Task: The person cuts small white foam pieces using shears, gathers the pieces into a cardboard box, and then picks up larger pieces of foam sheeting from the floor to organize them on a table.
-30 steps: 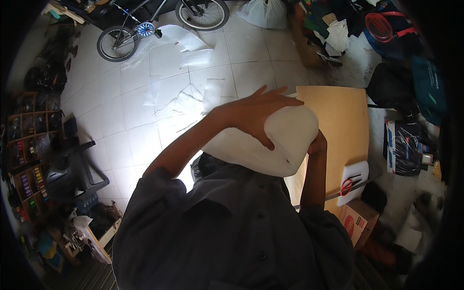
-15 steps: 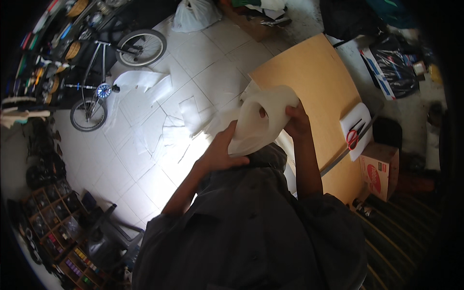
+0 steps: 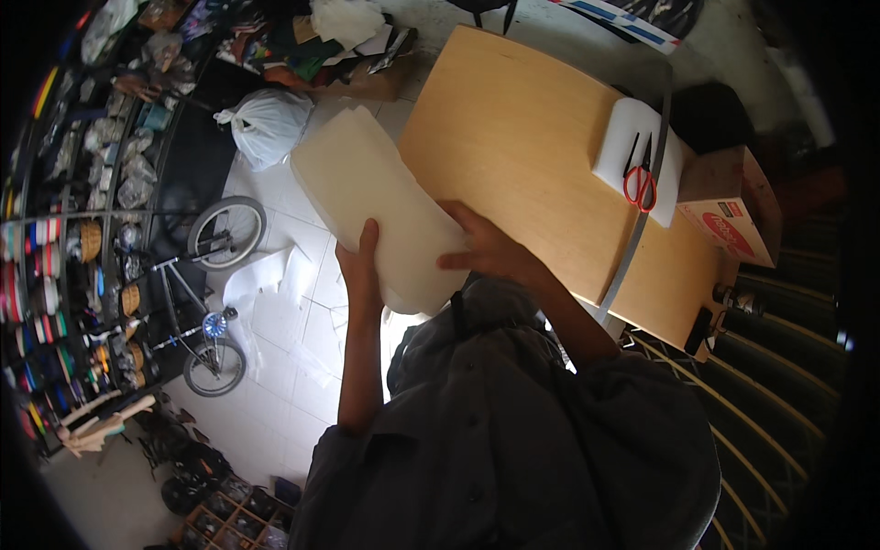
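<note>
A flattened roll of off-white, slightly translucent sheet material is held in front of my body, tilted with its far end toward the upper left. My left hand grips its near left side, thumb lying on the top face. On the right edge, my right hand has its fingers and thumb pressed around the layers. The undersides of both grips are hidden. To the right of the roll lies a wooden-topped table. Red-handled scissors rest on a white pad there.
A long metal strip crosses the table, near a cardboard box. On the left stand a small bicycle and crowded shelves. White sheets and a knotted plastic bag lie on the tiled floor.
The roll has turned from showing its open end to lying long-side up, extending away to the upper left. Both hands have shifted their grip. My view has swung toward the right.
</note>
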